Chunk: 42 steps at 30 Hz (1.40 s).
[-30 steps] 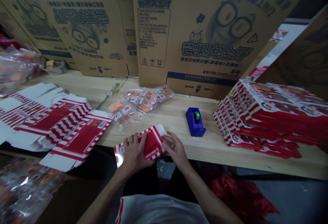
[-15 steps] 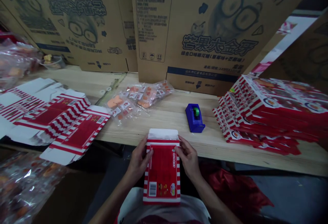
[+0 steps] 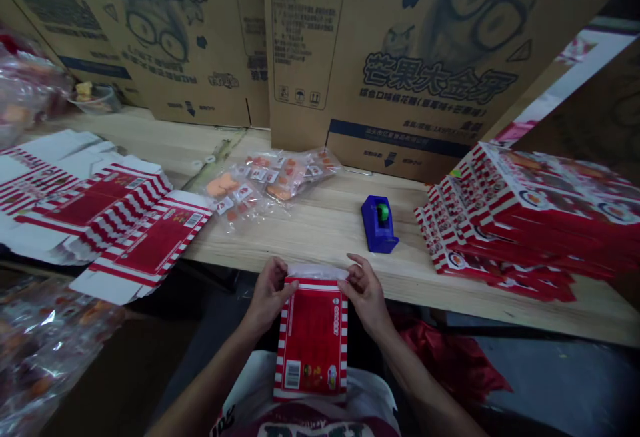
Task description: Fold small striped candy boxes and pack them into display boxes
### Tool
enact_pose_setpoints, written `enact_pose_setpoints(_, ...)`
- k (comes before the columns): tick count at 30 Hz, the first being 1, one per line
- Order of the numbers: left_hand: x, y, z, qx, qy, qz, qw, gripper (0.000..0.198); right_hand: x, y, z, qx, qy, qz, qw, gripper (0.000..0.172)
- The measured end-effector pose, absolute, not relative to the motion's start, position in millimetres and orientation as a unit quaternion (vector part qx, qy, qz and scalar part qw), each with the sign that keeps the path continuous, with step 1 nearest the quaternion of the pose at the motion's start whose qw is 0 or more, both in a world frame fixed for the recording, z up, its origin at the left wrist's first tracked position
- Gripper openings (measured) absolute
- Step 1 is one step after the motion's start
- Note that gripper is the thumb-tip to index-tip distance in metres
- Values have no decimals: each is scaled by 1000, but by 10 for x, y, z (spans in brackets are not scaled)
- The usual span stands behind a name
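Observation:
I hold a red-and-white striped carton (image 3: 311, 337) upright against my lap, its far end at the front edge of the wooden table (image 3: 320, 230). My left hand (image 3: 269, 293) grips the carton's top left corner with its fingers curled over the white flap. On the top right corner my right hand (image 3: 365, 290) pinches the same flap. A barcode shows at the carton's near end.
Flat striped carton blanks (image 3: 100, 213) lie at the left. Clear packets of orange sweets (image 3: 265, 187) sit mid-table, a blue tape dispenser (image 3: 379, 223) to their right. Filled cartons (image 3: 520, 223) are stacked at the right. Large brown boxes (image 3: 400, 63) stand behind. Plastic bags (image 3: 40, 350) lie lower left.
The carton was turned from lying sideways on the table edge to standing lengthwise toward me. Both hands moved to its far end, and the white flap has folded down.

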<state>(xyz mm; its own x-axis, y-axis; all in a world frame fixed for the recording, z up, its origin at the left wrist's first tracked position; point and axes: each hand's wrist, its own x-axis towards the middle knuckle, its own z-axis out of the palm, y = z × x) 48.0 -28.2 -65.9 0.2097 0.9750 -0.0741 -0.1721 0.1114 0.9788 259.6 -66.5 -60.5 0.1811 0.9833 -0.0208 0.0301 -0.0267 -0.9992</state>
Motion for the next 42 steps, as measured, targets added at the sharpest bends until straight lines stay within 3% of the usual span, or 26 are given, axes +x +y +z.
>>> enact_pose_setpoints(2,421,-253,-653,505,417,442,613,36,2602,-673,-574,-541,-510,446,499,24)
enact_pose_setpoints(6,267,-202,-583,651,394,356,543,14,2631,-706,-517,-522,-596,412,450,20)
enact_pose_setpoints(8,220,-185,-542,673,390,341,527,18,2635,-698,-497,-528,-593,419,440,23)
enact_pose_setpoints(14,148,-83,-446,660,402,315,551,20,2619,-529,-403,-560,-586,441,386,14)
enact_pose_setpoints(20,71,126,-320,564,387,246,687,27,2577,-345,-199,-548,-603,460,353,11)
enact_pose_setpoints(27,48,205,-233,649,336,218,647,24,2595,-385,-133,-516,-662,423,343,17)
enact_pose_setpoints(30,63,92,-269,692,306,229,612,23,2634,-491,-217,-493,-692,383,362,9)
enact_pose_setpoints(34,207,-169,-513,628,352,338,607,20,2577,-699,-439,-514,-673,296,442,5)
enact_pose_setpoints(38,412,-388,-763,454,384,417,688,22,2614,-778,-583,-548,-609,357,449,11)
enact_pose_setpoints(40,474,-425,-813,408,399,429,700,24,2790,-691,-599,-554,-570,402,455,24)
enact_pose_setpoints(42,505,-416,-818,395,411,430,700,25,3070,-524,-593,-602,-506,336,518,29)
